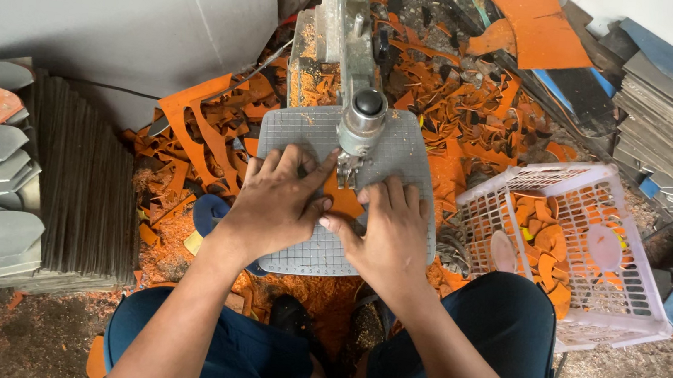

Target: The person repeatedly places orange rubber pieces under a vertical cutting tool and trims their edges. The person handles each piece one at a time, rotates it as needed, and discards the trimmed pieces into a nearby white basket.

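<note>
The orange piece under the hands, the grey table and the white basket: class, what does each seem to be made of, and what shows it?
Orange piece: probably rubber or foam sheet, matte, like the flat offcuts around. Table: likely metal, grey, with a fine grid surface. Basket: plastic, white, with moulded lattice walls.

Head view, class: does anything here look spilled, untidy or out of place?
Yes. Orange offcuts and orange dust are strewn over the floor around the cutting machine instead of in the white basket. Both hands, left hand and right hand, press an orange piece on the gridded plate.
</note>
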